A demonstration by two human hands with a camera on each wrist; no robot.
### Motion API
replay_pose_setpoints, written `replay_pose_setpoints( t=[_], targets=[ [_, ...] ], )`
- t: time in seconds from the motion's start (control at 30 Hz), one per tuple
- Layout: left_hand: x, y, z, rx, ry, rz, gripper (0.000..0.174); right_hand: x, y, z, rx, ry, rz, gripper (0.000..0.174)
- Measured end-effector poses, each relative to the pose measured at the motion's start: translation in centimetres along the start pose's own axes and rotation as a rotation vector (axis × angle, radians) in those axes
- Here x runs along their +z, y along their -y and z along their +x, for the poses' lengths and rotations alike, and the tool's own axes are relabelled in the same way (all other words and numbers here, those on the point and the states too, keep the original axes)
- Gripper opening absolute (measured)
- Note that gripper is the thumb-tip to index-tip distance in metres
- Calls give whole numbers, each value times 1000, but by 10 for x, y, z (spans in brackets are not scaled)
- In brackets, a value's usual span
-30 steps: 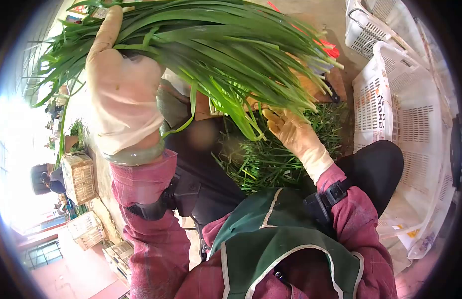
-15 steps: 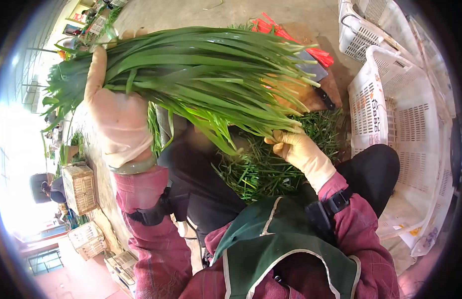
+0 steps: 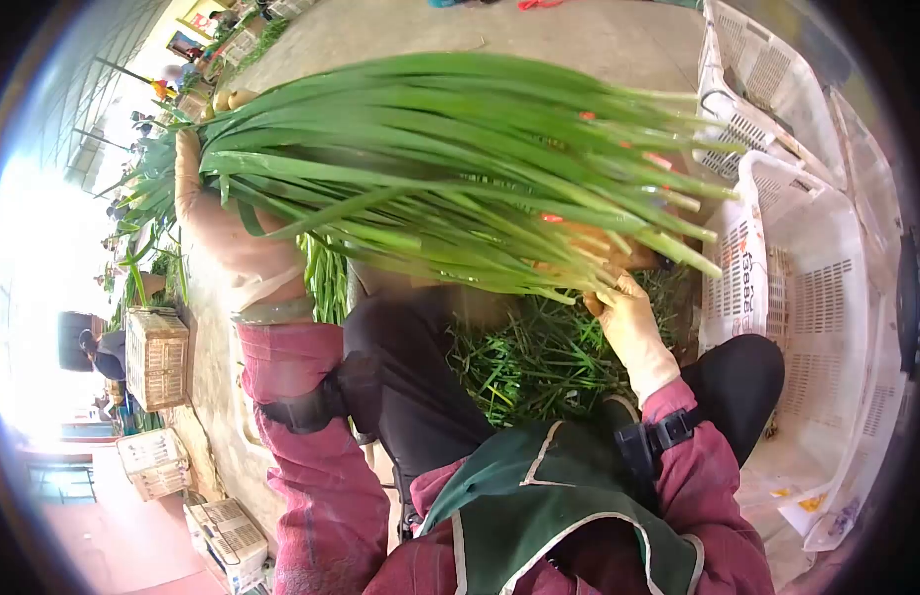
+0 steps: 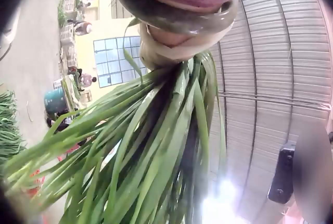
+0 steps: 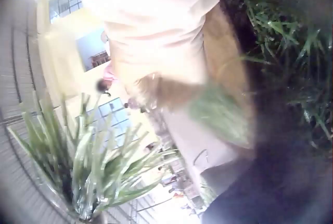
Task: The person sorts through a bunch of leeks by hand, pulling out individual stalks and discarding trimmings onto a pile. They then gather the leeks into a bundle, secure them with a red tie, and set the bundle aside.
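A big bundle of garlic chives (image 3: 410, 149), long flat green leaves with pale stems, stretches across the head view, held up over the lap. My gloved left hand (image 3: 244, 243) grips it near the leaf end, the thumb laid over the leaves. In the left wrist view the leaves (image 4: 156, 146) fan out from that grip. My gloved right hand (image 3: 633, 322) has curled fingers pinching a few lower stems at the pale end. The right wrist view is blurred, with the stem ends (image 5: 88, 156) spread at lower left.
Cut green scraps (image 3: 539, 362) heap on the floor between the knees. Behind the stems a wooden board (image 3: 633, 260) is mostly hidden. White plastic crates (image 3: 817, 288) stand to the right. More greens (image 3: 326, 283) lie beside the left knee. Baskets (image 3: 157, 357) stand farther left.
The bundle's stem end has swung right toward the crates, now covering most of the board and the knife. My right hand has moved slightly right and down, from open fingers to pinching stems.
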State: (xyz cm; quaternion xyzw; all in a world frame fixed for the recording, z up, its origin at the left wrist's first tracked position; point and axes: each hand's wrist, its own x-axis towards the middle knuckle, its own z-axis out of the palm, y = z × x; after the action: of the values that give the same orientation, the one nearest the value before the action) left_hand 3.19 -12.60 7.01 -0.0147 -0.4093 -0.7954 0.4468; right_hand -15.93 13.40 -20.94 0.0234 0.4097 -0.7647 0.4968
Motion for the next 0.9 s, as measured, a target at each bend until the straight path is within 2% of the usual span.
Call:
replay_pose_setpoints(
  t=[0.03,0.1,0.13,0.17,0.2,0.23,0.27,0.3,0.33,0.37,0.4,0.43,0.53,0.63,0.73,0.8,0.83,0.87,0.9],
  targets=[
    [2,-3,1,-3,18,6,37,11,13,-9,-37,225,52,36],
    [4,-5,-2,-25,41,19,37,60,44,-41,-75,535,-136,49],
    [5,-3,-2,-72,117,-49,36,62,49,-48,-9,654,-76,55],
    [8,0,-2,-13,10,12,35,63,50,-52,58,769,-12,61],
    [15,5,-2,44,-98,75,35,64,44,-54,120,723,113,65],
    [25,11,-3,100,-209,140,34,58,38,-54,134,665,86,66],
    [36,23,-6,279,-258,510,33,49,32,-53,151,600,61,67],
    [45,29,-6,241,-295,482,35,42,29,-52,169,534,32,67],
    [52,33,-5,207,-332,453,37,42,28,-51,249,538,125,68],
    [54,37,-3,175,-367,425,40,44,30,-54,217,580,152,67],
    [52,39,2,152,-358,265,39,51,35,-61,180,623,181,66],
    [50,41,2,158,-351,307,38,54,38,-64,141,668,210,65],
    [46,43,4,162,-383,383,36,41,33,-59,169,640,180,64],
    [34,43,3,244,-250,592,35,46,36,-60,173,648,135,60],
    [42,43,-1,196,-350,482,35,45,33,-57,240,702,113,56],
    [25,38,2,198,-245,552,34,45,34,-57,296,766,78,52],
    [19,37,2,197,-191,586,33,46,33,-57,291,727,26,52],
    [11,43,-2,338,-150,1020,33,48,31,-59,285,688,-25,51],
    [15,46,-4,268,-212,810,34,50,29,-61,277,650,-75,50]
  ],
)
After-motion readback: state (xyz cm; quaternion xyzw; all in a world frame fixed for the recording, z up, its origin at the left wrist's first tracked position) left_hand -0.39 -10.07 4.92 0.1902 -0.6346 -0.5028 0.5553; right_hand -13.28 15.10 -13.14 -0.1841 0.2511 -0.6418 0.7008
